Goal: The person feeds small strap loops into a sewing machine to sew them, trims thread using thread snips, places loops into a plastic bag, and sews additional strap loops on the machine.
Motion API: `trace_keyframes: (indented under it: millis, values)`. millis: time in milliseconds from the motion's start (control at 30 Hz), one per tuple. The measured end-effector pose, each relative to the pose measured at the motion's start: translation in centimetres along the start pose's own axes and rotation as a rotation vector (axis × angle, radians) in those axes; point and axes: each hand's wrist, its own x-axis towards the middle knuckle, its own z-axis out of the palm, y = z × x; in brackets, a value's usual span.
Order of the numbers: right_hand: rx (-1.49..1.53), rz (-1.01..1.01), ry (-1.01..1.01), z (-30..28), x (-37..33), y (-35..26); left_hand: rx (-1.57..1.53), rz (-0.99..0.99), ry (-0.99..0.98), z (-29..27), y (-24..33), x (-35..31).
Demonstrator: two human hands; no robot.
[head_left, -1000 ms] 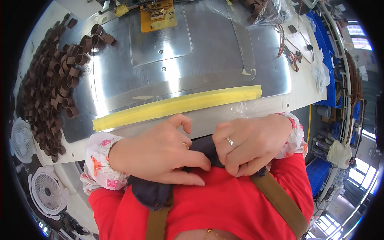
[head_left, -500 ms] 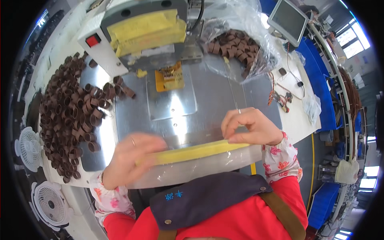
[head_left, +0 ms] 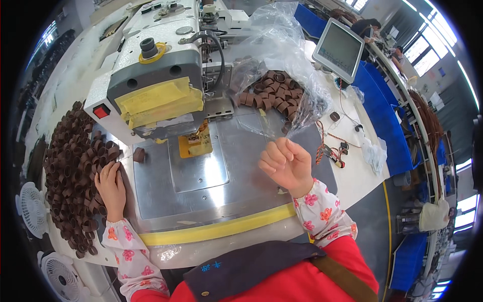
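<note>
At the left, a heap of short brown loops spreads over the table and onto the edge of a metal plate. My left hand lies on the heap's right side, its fingers stretched out and touching the loops. A single brown loop sits apart on the plate. Above the plate's right side my right hand is raised with its fingers curled together; anything inside them is hidden. In front of me stands a sewing machine, with a yellow-orange clamp piece under its head.
A clear plastic bag of brown loops lies behind the metal plate. Yellow tape runs along the front edge. At the right are a screen, cords with small tools and blue bins. White fans stand at the left.
My left hand has moved left from the front edge onto the heap. My right hand has left the yellow tape and risen, fingers curled. The view has shifted, showing more of the machine.
</note>
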Motion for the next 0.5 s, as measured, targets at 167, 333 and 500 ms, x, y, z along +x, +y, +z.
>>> trace_keyframes:
  millis: [167,333,500]
  values:
    - [0.063,-0.043,0.004,0.4,-0.7,0.4,-0.085,-0.031,-0.030,-0.8,0.7,0.1]
    - [0.089,-0.038,-0.071,0.6,-1.0,0.7,-0.085,-0.022,-0.009,-0.5,0.3,-0.4]
    - [-0.115,-0.038,0.044,2.8,-1.5,1.1,-0.135,0.002,0.081,-1.2,0.6,-1.0]
